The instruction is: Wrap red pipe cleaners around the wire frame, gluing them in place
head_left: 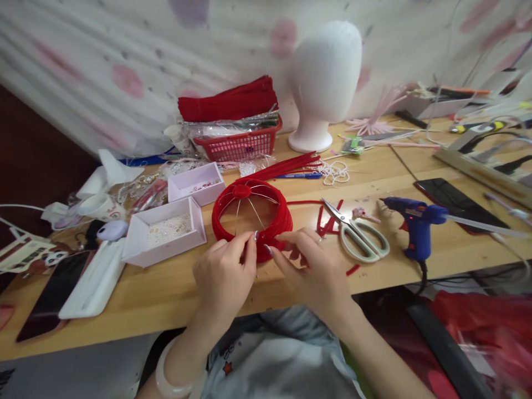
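Observation:
In front of me on the table lies a round wire frame (286, 216), its rim thickly wrapped in fuzzy red pipe cleaner. Bare wires run across it to a small red disc (241, 192). My left hand (228, 271) pinches the near side of the rim between thumb and forefinger. My right hand (316, 269) grips the rim just to the right, with thumb and forefinger close to the left fingertips; the exact bit between them is hidden. A red pipe cleaner (305, 202) stretches from the frame toward the scissors (359, 235), which lie beside short red offcuts (328, 221).
A blue glue gun (415, 219) and a phone (461, 205) lie at right. Boxes of beads (166, 235) and gems (195, 185) stand at left. Behind are more red pipe cleaners (286, 166), a red basket (241, 145) and a white foam head (326, 83).

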{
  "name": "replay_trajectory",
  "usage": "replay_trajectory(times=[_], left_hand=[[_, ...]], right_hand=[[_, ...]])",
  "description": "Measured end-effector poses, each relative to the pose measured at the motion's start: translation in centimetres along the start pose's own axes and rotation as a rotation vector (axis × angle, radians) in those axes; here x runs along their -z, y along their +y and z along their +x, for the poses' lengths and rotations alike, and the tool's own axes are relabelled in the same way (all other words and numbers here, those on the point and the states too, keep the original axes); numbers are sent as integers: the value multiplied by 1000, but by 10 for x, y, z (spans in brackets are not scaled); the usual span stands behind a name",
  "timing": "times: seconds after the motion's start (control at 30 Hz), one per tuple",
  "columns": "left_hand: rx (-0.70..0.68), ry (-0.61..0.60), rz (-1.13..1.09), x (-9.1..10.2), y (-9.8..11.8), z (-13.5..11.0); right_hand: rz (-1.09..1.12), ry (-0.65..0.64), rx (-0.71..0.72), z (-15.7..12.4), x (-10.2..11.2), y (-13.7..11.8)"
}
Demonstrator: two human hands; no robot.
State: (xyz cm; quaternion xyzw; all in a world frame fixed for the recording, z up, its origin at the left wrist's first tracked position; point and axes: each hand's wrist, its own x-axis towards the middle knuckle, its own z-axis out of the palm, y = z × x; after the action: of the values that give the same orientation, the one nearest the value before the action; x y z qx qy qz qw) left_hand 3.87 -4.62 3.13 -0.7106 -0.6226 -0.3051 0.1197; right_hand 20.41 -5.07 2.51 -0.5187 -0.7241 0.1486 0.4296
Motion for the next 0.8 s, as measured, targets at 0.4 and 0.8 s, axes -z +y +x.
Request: replay_trajectory(times=[0.4, 0.8], left_hand=[[30, -6, -78, -2, 3, -1], [-23, 199, -144, -10, 7, -6]], right_hand=[[119, 92, 51, 0, -32, 5], [-255, 239, 81, 8, 43, 40]])
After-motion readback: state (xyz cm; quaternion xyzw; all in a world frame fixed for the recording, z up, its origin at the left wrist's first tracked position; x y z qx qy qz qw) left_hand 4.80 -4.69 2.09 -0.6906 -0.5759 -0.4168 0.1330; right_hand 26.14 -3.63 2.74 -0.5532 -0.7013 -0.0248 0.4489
